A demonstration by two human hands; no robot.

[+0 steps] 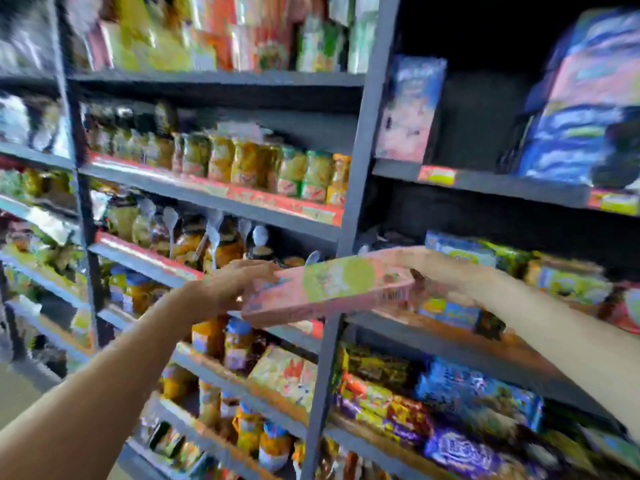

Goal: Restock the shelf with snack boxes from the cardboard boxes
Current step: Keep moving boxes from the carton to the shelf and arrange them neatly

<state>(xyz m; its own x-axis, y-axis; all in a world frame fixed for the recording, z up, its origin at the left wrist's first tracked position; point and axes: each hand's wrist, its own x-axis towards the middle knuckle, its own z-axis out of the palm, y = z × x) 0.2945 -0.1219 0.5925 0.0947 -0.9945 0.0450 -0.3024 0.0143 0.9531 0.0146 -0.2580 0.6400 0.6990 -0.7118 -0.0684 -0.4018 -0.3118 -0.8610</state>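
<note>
A long pink box (pixel 332 289) with a green patch on its face is held flat in front of the grey shelf (pixel 349 209), crossing its upright post at mid height. The left hand (pixel 239 282) grips the box's left end, fingers curled over the top edge. The right hand (pixel 446 275) holds the right end, fingers wrapped round it, just in front of the right bay. Behind that hand, blue and green boxes (pixel 485 258) lie on the shelf board. One level up, a pink-and-blue box (pixel 408 109) stands upright at the left of a mostly bare board, with a blue stack (pixel 581 109) far right. In the left bay, jars (pixel 263 164) fill the upper board and more jars with spoons (pixel 211 237) stand below. The picture is blurred, so labels cannot be read.
</note>
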